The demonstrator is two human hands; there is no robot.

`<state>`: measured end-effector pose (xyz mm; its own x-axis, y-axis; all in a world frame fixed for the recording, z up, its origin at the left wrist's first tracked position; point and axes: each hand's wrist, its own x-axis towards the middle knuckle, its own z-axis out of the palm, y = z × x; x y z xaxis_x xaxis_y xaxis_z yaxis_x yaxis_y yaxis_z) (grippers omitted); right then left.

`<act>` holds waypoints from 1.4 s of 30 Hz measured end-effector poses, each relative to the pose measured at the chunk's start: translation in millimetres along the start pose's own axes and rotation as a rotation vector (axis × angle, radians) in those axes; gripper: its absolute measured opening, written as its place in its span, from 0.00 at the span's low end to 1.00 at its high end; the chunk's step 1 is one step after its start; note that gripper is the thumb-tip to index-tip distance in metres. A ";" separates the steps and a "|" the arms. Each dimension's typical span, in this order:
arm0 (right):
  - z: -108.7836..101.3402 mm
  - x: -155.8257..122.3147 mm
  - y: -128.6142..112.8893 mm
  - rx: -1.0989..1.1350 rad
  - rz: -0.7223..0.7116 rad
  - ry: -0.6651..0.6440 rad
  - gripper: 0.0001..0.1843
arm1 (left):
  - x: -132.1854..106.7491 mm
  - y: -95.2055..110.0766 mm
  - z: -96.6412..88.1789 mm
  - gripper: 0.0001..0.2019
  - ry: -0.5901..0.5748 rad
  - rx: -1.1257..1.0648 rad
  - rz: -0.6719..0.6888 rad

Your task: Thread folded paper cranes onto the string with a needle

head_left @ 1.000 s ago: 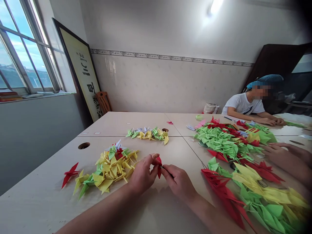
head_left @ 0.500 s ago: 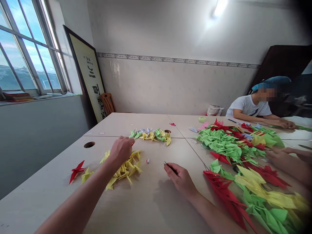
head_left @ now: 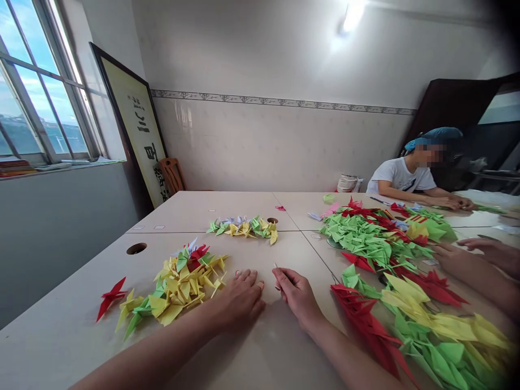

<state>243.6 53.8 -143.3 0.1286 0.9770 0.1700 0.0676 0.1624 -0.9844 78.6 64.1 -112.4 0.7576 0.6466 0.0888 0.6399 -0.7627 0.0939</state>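
head view: left hand (head_left: 239,299) rests on a pale table (head_left: 244,208) beside paper cranes (head_left: 179,287).

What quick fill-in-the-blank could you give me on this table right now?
The right hand holds a thin needle in its fingers, while the left hand lies ____ on the tabletop.
The lone paper crane left of the main pile of paper cranes is ____.
The seated person across the table wears a ____ T-shirt.

Missing words: flat; red; white.
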 end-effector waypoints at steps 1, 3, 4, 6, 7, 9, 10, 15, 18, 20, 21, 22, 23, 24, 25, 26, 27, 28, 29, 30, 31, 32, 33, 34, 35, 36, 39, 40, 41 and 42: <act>0.0 0.2 -0.4 0.015 0.012 0.011 0.21 | 2.6 2.2 -0.9 0.16 -0.004 0.018 0.020; -0.3 0.5 -1.4 0.042 0.032 0.025 0.20 | 7.1 4.1 -5.5 0.13 -0.032 0.046 0.075; -0.5 0.7 -1.9 0.054 0.039 0.030 0.20 | 8.2 3.8 -8.6 0.11 -0.049 0.065 0.085; -0.6 1.2 -2.3 0.075 0.051 0.038 0.20 | 7.1 0.6 -15.1 0.09 -0.066 0.117 0.057; -0.5 1.7 -2.2 0.085 0.057 0.041 0.20 | 4.8 -2.2 -18.5 0.09 -0.070 0.142 0.028; 0.1 3.0 -1.4 0.103 0.070 0.047 0.21 | -1.6 -10.0 -25.9 0.10 -0.096 0.163 -0.021; 0.6 3.8 -0.8 0.111 0.076 0.050 0.21 | -4.5 -14.7 -29.9 0.10 -0.123 0.152 -0.030; 3.2 7.8 -0.8 0.167 0.099 0.096 0.20 | 14.4 -36.6 -47.3 0.11 -0.215 0.018 -0.054; 3.6 9.7 -2.9 0.217 0.115 0.158 0.20 | 62.1 -43.1 -45.7 0.12 -0.057 -0.012 -0.148; 3.4 10.6 -3.8 0.245 0.122 0.181 0.20 | 100.3 -44.9 -38.4 0.16 0.022 -0.017 -0.214; 3.3 11.0 -4.0 0.254 0.123 0.185 0.20 | 118.4 -45.5 -33.5 0.18 0.052 -0.022 -0.251; 3.1 11.3 -3.9 0.261 0.124 0.187 0.20 | 134.9 -45.9 -28.0 0.19 0.076 -0.031 -0.282; 3.0 11.7 -3.7 0.265 0.123 0.189 0.20 | 149.3 -46.4 -22.3 0.20 0.094 -0.043 -0.308; 2.9 12.0 -3.4 0.267 0.123 0.192 0.20 | 161.6 -47.0 -16.7 0.19 0.105 -0.057 -0.328; 2.9 12.4 -3.1 0.270 0.121 0.194 0.20 | 171.7 -47.7 -11.5 0.18 0.110 -0.074 -0.344; 2.9 12.7 -2.9 0.272 0.119 0.194 0.20 | 180.0 -48.7 -6.8 0.18 0.111 -0.094 -0.356; 3.0 13.1 -2.7 0.273 0.116 0.192 0.19 | 186.5 -49.8 -2.9 0.17 0.109 -0.117 -0.367; 3.1 13.3 -2.7 0.274 0.111 0.190 0.19 | 191.7 -50.8 0.1 0.16 0.108 -0.143 -0.377; 3.3 13.6 -2.7 0.275 0.107 0.186 0.19 | 195.5 -51.6 2.1 0.15 0.111 -0.174 -0.385; 3.4 13.7 -2.7 0.274 0.102 0.181 0.18 | 198.0 -52.0 3.2 0.14 0.116 -0.209 -0.392; 3.6 13.8 -2.6 0.272 0.097 0.178 0.18 | 199.1 -51.8 3.4 0.14 0.129 -0.249 -0.398; 3.6 14.0 -2.4 0.269 0.091 0.177 0.18 | 198.3 -50.9 3.0 0.12 0.148 -0.293 -0.403; 3.5 14.2 -2.2 0.264 0.084 0.177 0.19 | 195.4 -49.2 2.0 0.11 0.176 -0.343 -0.408; 3.3 14.6 -1.8 0.259 0.074 0.181 0.19 | 189.9 -46.8 0.9 0.09 0.209 -0.399 -0.414; 2.9 15.1 -1.3 0.252 0.063 0.189 0.19 | 181.5 -43.8 -0.2 0.08 0.245 -0.461 -0.421; 2.3 15.7 -0.8 0.245 0.051 0.202 0.20 | 170.0 -40.2 -0.8 0.09 0.280 -0.530 -0.430; 0.0 16.9 -0.1 0.208 0.012 0.234 0.21 | 120.0 -27.1 1.5 0.16 0.352 -0.760 -0.465; -0.5 16.5 -0.3 0.188 -0.004 0.233 0.21 | 100.5 -22.5 3.7 0.18 0.363 -0.828 -0.478; -0.7 15.5 -0.7 0.162 -0.025 0.221 0.21 | 81.3 -18.0 6.3 0.18 0.370 -0.897 -0.491; -0.5 13.8 -1.5 0.131 -0.049 0.197 0.20 | 63.5 -14.0 9.1 0.17 0.374 -0.993 -0.507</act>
<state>245.8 66.9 -139.4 0.3194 0.9240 0.2102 -0.0488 0.2376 -0.9701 118.9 115.7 -117.1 0.2544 0.9630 0.0889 0.3511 -0.1776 0.9193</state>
